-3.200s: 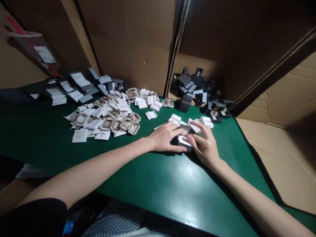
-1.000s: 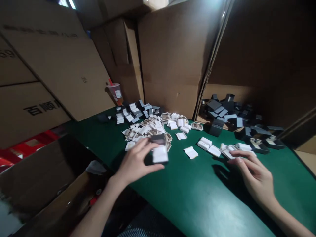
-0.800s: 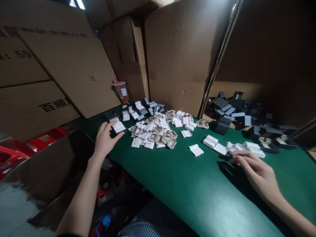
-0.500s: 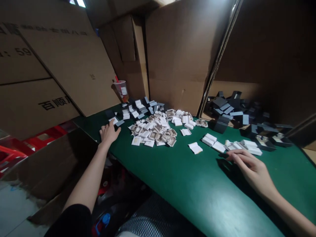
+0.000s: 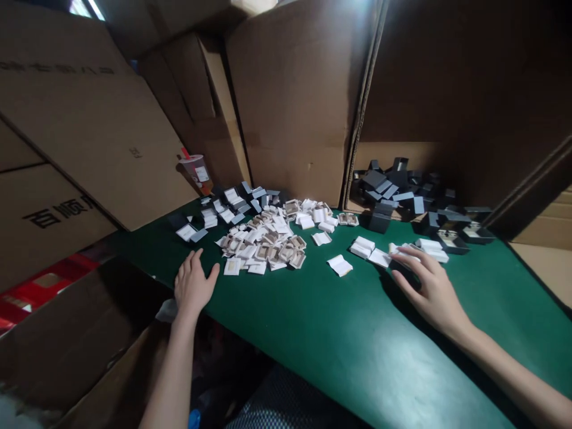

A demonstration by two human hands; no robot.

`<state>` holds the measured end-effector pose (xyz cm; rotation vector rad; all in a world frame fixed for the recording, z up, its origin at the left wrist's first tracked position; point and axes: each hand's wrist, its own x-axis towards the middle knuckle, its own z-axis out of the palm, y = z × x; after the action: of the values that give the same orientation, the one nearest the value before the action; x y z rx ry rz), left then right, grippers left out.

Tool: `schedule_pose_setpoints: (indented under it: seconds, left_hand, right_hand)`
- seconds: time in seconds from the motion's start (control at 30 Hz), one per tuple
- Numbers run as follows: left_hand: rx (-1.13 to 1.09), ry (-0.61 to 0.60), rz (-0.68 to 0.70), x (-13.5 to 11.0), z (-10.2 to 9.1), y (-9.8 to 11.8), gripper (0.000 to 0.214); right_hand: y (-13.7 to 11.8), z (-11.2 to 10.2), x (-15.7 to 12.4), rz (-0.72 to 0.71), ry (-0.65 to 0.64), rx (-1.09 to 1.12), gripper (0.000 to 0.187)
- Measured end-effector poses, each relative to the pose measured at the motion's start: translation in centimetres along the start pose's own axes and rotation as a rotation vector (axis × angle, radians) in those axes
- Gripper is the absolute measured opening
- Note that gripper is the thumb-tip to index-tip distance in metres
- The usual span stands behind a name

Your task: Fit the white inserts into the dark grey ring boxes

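Note:
My left hand (image 5: 193, 282) lies open at the near left edge of the green table (image 5: 286, 322), fingers apart, holding nothing. Just beyond its fingertips is an open dark box with a white insert (image 5: 186, 232). My right hand (image 5: 429, 288) is over the right part of the table, its fingers apart and touching or just above a row of white inserts (image 5: 404, 252). Some of those inserts are partly hidden by its fingers. A large heap of small white inserts (image 5: 270, 235) covers the middle, and one lone white insert (image 5: 339, 266) lies between the heap and my right hand.
Black boxes (image 5: 393, 185) are piled at the back right, partly inside a large carton. Two open black boxes (image 5: 451, 241) stand near them. More dark boxes with white inserts (image 5: 227, 205) sit at back left, beside a drink cup (image 5: 196, 171). Tall cardboard (image 5: 290, 107) walls the rear.
My left hand has drawn back from the open dark box toward the table edge. My right hand has spread its fingers and moved onto the white inserts. The view has turned rightward.

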<state>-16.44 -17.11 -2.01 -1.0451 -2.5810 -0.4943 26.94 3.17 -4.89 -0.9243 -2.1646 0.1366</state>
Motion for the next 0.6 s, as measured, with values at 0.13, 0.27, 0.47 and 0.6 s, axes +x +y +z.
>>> schedule_pose_setpoints:
  seconds: [0.13,0.27,0.47,0.6]
  left_hand:
    - [0.051,-0.049,0.025,0.0,0.0,0.1,0.047]
    - [0.048,-0.059,0.021,0.4,-0.1,0.0,0.042]
    - [-0.043,0.023,0.019,0.1,-0.6,0.1,0.037]
    - [-0.061,0.033,0.053,0.0,-0.6,0.0,0.031]
  right_hand:
    - [0.1,0.7,0.0,-0.026,-0.085,-0.194,0.040]
    - [0.1,0.8,0.1,0.041,-0.127,-0.189,0.034]
    - [-0.5,0.3,0.4,0.063,-0.128,-0.075,0.026]
    - [-0.1,-0.3,0.7,0.009,-0.086,-0.034,0.023]
